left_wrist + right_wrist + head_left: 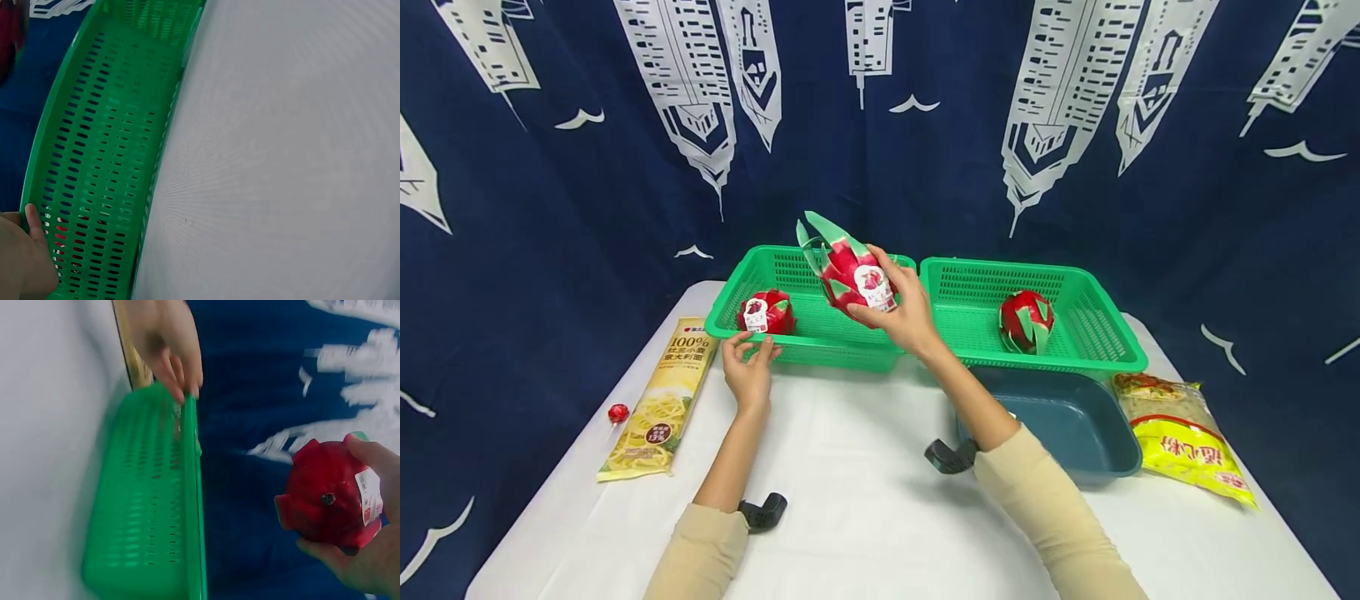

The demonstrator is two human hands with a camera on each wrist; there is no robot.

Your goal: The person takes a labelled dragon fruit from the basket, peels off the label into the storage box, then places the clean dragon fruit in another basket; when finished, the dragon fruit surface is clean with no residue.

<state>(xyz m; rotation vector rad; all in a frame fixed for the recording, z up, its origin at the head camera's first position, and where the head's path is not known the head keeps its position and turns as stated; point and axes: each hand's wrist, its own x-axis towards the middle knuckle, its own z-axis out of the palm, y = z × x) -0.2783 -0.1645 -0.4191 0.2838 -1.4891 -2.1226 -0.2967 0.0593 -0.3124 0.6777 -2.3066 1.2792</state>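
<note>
My right hand [910, 310] holds a dragon fruit [844, 265], red with green leaf tips and a white label, above the left green basket [835, 355]. In the right wrist view, the fruit's [322, 500] round end shows between thumb and fingers. My left hand [748, 379] pinches the near rim of that basket towards its left end. The left wrist view has the thumb [35, 224] against the outer wall, with the other fingers mostly hidden. Inside the basket, just behind these fingers, lies a second dragon fruit [781, 313] with a white label.
The right green basket [985, 358] contains another dragon fruit [1026, 322]. A blue-grey tub [1075, 417] stands before it, beside a yellow pasta bag [1183, 442]. A long spaghetti pack [662, 400] and a red lollipop [618, 413] lie at the left. Behind hangs a dark blue curtain [880, 183].
</note>
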